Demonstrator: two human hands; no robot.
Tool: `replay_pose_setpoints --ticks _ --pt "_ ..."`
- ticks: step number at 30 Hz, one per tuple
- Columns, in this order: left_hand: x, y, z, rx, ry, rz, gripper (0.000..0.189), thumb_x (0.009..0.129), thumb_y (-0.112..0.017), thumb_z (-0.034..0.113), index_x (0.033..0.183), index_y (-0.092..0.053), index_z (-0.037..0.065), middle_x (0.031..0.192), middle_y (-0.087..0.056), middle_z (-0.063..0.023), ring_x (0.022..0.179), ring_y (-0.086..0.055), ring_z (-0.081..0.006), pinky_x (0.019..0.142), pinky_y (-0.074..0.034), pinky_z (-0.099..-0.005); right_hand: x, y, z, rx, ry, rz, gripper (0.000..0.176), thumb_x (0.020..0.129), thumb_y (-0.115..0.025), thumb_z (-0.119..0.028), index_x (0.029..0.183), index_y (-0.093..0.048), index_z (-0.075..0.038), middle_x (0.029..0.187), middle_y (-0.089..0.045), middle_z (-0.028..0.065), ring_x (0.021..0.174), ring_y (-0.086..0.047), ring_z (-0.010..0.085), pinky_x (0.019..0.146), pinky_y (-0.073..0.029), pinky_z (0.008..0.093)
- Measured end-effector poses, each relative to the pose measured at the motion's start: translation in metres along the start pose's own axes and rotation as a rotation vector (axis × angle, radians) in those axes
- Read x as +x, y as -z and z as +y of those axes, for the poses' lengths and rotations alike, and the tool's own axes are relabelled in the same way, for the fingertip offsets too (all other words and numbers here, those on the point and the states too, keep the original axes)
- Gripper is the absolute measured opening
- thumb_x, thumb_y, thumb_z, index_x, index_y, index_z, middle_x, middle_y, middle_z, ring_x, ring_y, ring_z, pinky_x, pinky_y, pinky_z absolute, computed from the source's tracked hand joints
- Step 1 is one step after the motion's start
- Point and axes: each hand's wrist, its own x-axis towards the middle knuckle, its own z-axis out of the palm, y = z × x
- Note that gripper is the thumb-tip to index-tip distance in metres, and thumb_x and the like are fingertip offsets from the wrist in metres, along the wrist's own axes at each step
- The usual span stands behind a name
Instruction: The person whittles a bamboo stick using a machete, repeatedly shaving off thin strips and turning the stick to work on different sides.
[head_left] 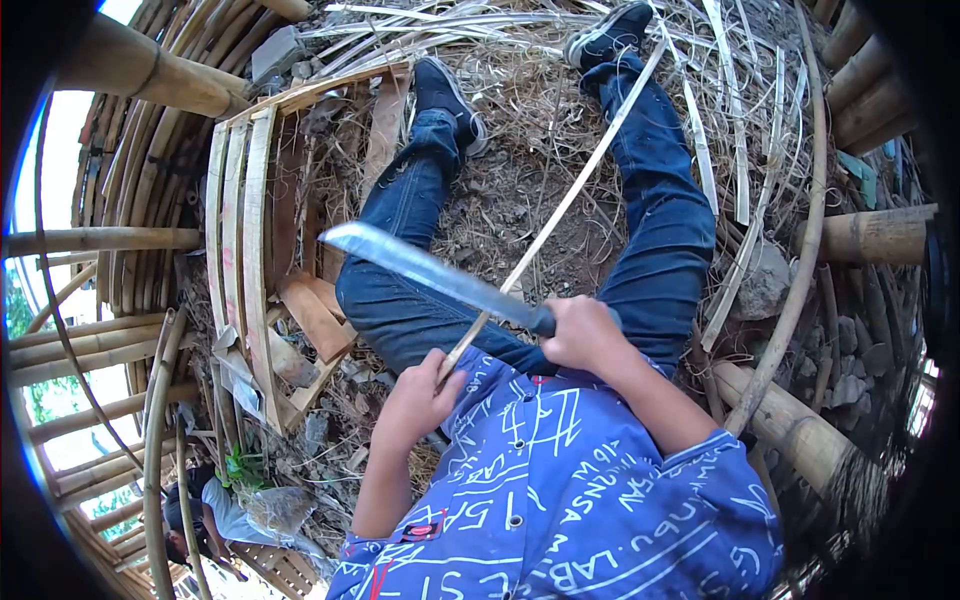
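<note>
My right hand [583, 335] is closed round the dark handle of a machete [430, 272], whose long blade points to the left across my lap. Between my legs runs a long thin bamboo strip [570, 195], its far end near my right shoe. My left hand [421, 398] grips the near end of this strip at my waist. The blade crosses over the strip a little beyond my left hand, overlapping it in this view.
Split bamboo strips [735, 130] and shavings litter the ground ahead. A wooden crate [240, 250] stands at the left, beside stacked bamboo poles [140, 200]. Thick bamboo poles [790, 425] and rocks [762, 280] lie to the right. Another person [200, 515] sits at the lower left.
</note>
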Motion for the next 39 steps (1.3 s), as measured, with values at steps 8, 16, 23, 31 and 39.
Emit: replay_pose_setpoints --ticks 8,16,23,31,39 --pt "-0.004 -0.022 -0.020 -0.247 0.053 -0.148 0.025 0.093 -0.064 0.020 0.088 -0.053 -0.003 0.068 -0.058 -0.0220 0.058 -0.054 -0.0293 0.058 -0.045 -0.0399 0.014 -0.008 0.001 -0.090 0.007 -0.127 0.023 0.067 -0.065 -0.018 0.084 -0.069 -0.003 0.077 -0.068 0.0237 0.078 -0.068 0.0420 0.075 -0.054 0.0506" --pt "-0.006 -0.006 -0.017 -0.253 0.067 -0.185 0.022 0.099 -0.054 0.017 0.090 -0.048 -0.003 0.070 -0.055 -0.0259 0.064 -0.055 -0.0415 0.060 -0.043 -0.0443 0.050 0.032 0.052 -0.093 -0.323 0.084 0.022 0.070 -0.063 -0.017 0.086 -0.069 -0.003 0.086 -0.069 0.0248 0.087 -0.067 0.0435 0.081 -0.053 0.0498" --pt "-0.002 -0.005 -0.008 -0.247 0.097 -0.211 0.022 0.099 -0.053 0.017 0.090 -0.047 -0.002 0.072 -0.056 -0.0284 0.073 -0.055 -0.0497 0.060 -0.041 -0.0494 0.030 0.016 0.008 -0.045 -0.204 -0.041 0.024 0.069 -0.063 -0.017 0.088 -0.069 -0.002 0.085 -0.069 0.0260 0.085 -0.067 0.0440 0.082 -0.053 0.0498" --pt "-0.020 0.008 -0.019 -0.261 0.171 -0.223 0.018 0.098 -0.053 0.014 0.093 -0.050 -0.002 0.067 -0.052 -0.0247 0.061 -0.052 -0.0410 0.057 -0.042 -0.0429 0.030 0.017 -0.006 -0.245 -0.103 -0.185 0.024 0.066 -0.067 -0.018 0.085 -0.069 -0.003 0.083 -0.070 0.0232 0.082 -0.070 0.0397 0.079 -0.056 0.0473" --pt "-0.033 0.036 -0.014 -0.220 0.187 -0.269 0.014 0.098 -0.053 0.012 0.093 -0.051 -0.001 0.063 -0.051 -0.0176 0.054 -0.050 -0.0292 0.054 -0.040 -0.0401 0.068 0.071 0.071 -0.170 -0.404 0.182 0.025 0.069 -0.063 -0.016 0.088 -0.070 -0.001 0.086 -0.069 0.0271 0.088 -0.067 0.0445 0.083 -0.054 0.0485"
